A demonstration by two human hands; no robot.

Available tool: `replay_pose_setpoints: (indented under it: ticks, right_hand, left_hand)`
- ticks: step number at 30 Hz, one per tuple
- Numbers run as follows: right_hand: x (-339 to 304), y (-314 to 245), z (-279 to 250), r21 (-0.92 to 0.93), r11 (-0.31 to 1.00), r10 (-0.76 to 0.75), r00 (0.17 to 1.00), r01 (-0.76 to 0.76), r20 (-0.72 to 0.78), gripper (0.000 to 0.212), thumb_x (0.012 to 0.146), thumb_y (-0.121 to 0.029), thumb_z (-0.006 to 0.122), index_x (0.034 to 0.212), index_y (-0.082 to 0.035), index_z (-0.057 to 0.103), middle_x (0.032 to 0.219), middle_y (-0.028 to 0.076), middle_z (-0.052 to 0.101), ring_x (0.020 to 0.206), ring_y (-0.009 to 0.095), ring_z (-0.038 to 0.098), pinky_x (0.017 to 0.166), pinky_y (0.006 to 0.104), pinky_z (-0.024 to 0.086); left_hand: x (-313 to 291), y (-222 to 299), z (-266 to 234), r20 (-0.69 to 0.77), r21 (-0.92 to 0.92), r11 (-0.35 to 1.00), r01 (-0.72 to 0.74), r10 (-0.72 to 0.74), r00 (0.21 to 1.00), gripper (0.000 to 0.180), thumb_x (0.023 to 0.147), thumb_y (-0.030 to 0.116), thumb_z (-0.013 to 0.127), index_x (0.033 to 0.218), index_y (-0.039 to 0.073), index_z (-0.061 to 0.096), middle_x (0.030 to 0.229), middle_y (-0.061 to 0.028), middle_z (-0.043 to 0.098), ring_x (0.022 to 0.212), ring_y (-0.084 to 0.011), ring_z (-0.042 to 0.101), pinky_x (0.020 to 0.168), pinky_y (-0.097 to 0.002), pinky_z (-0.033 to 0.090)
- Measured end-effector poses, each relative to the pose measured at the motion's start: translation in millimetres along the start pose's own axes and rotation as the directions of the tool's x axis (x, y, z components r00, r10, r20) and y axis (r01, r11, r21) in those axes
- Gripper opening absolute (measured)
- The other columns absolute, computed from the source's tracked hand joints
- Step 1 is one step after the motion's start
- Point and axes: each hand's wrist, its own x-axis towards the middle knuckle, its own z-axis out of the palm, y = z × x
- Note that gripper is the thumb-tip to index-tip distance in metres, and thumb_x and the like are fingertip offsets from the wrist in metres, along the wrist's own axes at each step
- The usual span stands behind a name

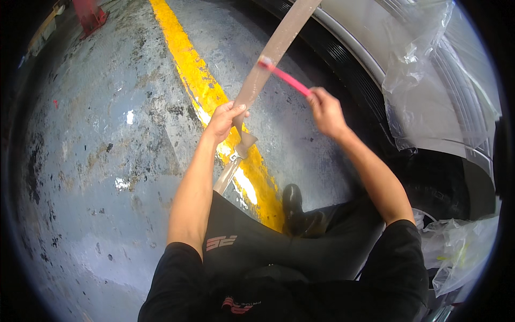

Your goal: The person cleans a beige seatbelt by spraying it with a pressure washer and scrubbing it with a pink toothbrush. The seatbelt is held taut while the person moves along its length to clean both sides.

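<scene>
A beige seat belt stretches from the car side at the top down to my left hand. That hand is closed around the strap, with the thumb on top. Below it the belt twists, and a metal tongue shows on the webbing above the yellow line. In my right hand is the end of a brush with a pink-red handle. Its head, blurred by motion, lies against the face of the belt above my left hand. The bristles are not clearly visible.
A car body with dark sill trim runs along the right. Clear plastic sheeting hangs over it, and more crumpled plastic lies lower right. A worn yellow line crosses the wet grey floor. A red post base stands far left.
</scene>
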Motion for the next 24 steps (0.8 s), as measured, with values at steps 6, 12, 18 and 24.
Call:
replay_pose_setpoints:
  ticks: [6,12,18,24]
  right_hand:
    - [-1.0,-7.9,5.4,0.009,0.996,0.091,0.995,-0.091,-0.039,0.027,0.099,-0.019,0.053,0.113,0.002,0.061,0.093,0.024,0.066,0.086,0.038,0.066,0.078,0.0434,0.052]
    - [-13.3,-19.1,12.6,-0.089,0.993,0.087,0.991,-0.078,0.103,0.027,0.099,-0.020,0.053,0.110,0.004,0.060,0.089,0.025,0.067,0.085,0.039,0.068,0.077,0.0462,0.053]
    - [-37.9,0.5,34.0,-0.142,0.990,0.012,0.972,0.022,0.236,0.025,0.098,-0.020,0.055,0.106,0.003,0.061,0.093,0.027,0.066,0.090,0.045,0.065,0.077,0.0480,0.053]
    - [-50.1,12.2,33.4,-0.192,0.979,-0.021,0.968,0.071,0.249,0.025,0.099,-0.022,0.054,0.109,0.001,0.059,0.084,0.026,0.066,0.080,0.042,0.067,0.072,0.0469,0.053]
  left_hand:
    - [-8.0,-11.4,0.0,-0.069,0.148,0.988,-0.049,0.060,0.996,0.028,0.095,0.019,0.063,0.114,-0.001,0.064,0.099,-0.0053,0.069,0.091,-0.0123,0.063,0.085,-0.0279,0.048]
    - [-12.3,-33.4,2.3,-0.186,0.198,0.976,-0.092,0.129,0.974,0.025,0.094,0.016,0.063,0.112,-0.001,0.065,0.096,-0.0044,0.069,0.085,-0.0110,0.062,0.078,-0.0274,0.049]
    - [-5.7,-52.6,16.1,-0.250,0.241,0.960,-0.143,0.204,0.947,0.026,0.094,0.016,0.063,0.112,-0.002,0.066,0.093,-0.0038,0.069,0.080,-0.0097,0.061,0.073,-0.0277,0.049]
    - [-4.5,-71.0,22.8,-0.256,0.295,0.949,-0.110,0.190,0.948,0.026,0.095,0.016,0.061,0.112,-0.003,0.066,0.092,-0.0045,0.070,0.081,-0.0093,0.062,0.074,-0.0267,0.049]
